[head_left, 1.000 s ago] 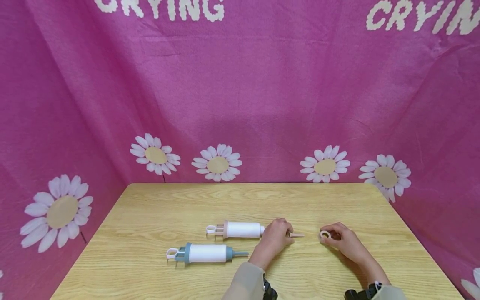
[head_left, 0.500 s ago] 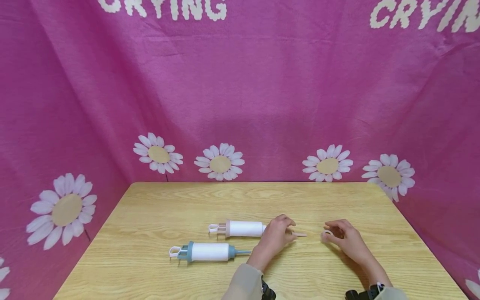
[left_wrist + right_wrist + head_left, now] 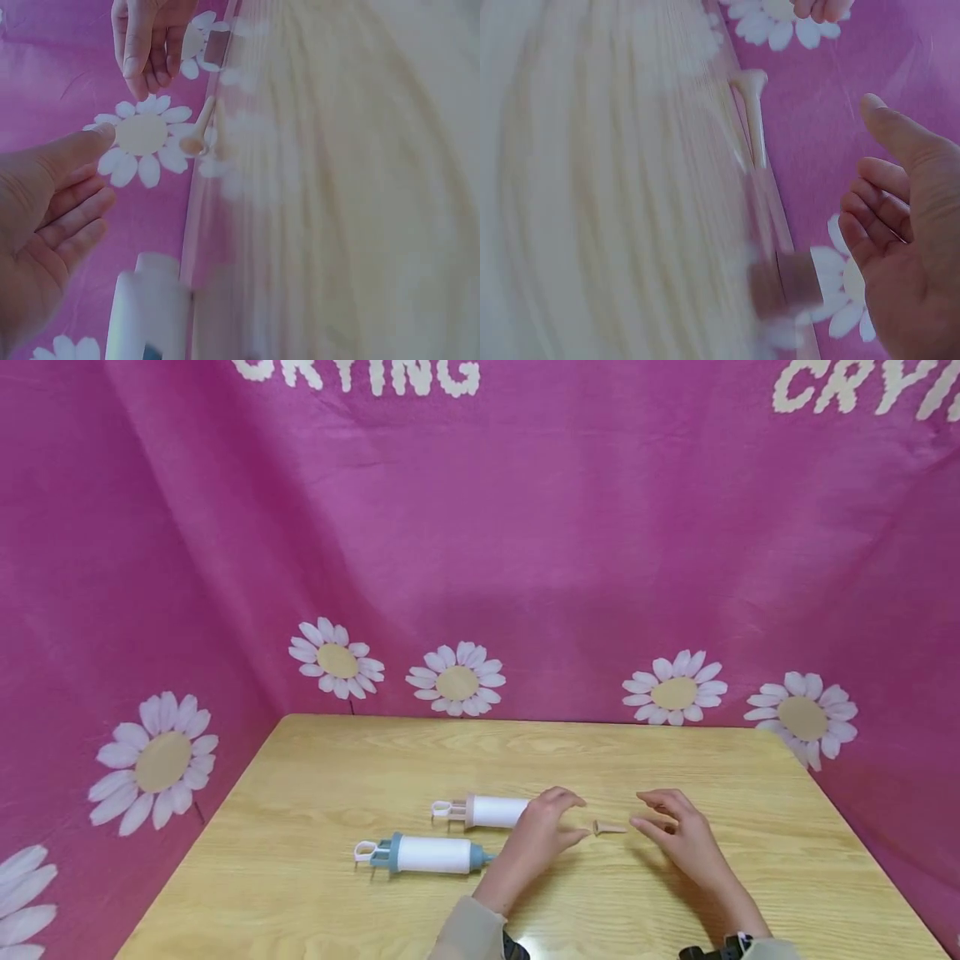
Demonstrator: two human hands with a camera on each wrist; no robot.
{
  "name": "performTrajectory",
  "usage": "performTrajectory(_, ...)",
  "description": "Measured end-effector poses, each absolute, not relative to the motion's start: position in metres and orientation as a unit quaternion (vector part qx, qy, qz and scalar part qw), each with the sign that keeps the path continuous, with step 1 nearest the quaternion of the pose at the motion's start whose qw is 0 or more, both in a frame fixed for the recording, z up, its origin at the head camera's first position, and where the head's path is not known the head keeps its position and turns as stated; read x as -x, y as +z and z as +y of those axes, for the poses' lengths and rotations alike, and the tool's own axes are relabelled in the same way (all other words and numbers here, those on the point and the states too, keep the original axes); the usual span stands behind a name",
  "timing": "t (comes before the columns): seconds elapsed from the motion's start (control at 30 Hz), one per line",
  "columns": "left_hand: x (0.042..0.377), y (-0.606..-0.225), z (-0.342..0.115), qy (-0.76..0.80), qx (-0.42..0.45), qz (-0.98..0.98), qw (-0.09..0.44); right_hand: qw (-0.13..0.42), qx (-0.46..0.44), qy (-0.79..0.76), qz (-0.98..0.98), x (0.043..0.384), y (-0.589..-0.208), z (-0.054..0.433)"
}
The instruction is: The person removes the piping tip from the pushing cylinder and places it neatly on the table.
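Observation:
In the head view, my left hand [image 3: 534,839] hovers with thumb and fingers apart, covering the front end of a large syringe [image 3: 498,811] with white barrel and beige collar. A small beige nozzle [image 3: 610,828] with a flared base lies on the table between both hands, touched by neither. To its right is my right hand [image 3: 686,839], its fingers relaxed and holding nothing. In the right wrist view, a short brownish ring-like piece [image 3: 801,279] stands near that hand, apart from the fingers; the head view hides it behind the hand.
A second large syringe [image 3: 433,854], white with blue-green ends, lies nearer on the left, its tip partly behind my left forearm. The wooden table [image 3: 360,760] ends against a pink flowered cloth [image 3: 555,593]. Both wrist views are hazy.
My left fingers have come off the nozzle, leaving it on the table. The right hand has let go of the ring-like piece and opened. The head view has shifted slightly.

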State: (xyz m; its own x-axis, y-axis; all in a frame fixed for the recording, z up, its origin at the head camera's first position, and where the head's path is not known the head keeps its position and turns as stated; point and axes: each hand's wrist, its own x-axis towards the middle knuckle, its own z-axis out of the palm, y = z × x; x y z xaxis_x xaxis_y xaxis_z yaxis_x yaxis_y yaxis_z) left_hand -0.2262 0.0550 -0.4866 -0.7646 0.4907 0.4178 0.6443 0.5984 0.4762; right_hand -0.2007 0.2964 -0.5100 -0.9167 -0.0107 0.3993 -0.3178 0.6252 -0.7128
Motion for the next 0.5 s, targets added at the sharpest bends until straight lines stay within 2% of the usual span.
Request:
performTrajectory(0.3,0.216,-0.485,0.018,-0.329,0.301,-0.883,0.143,0.216,-0.134,0.404,-0.879,0.202,-0.509,0.261)
performTrajectory(0.5,0.206,-0.483,-0.016,-0.363,0.281,-0.876,0.15,0.185,-0.157,0.441,-0.864,0.206,-0.507,0.232)
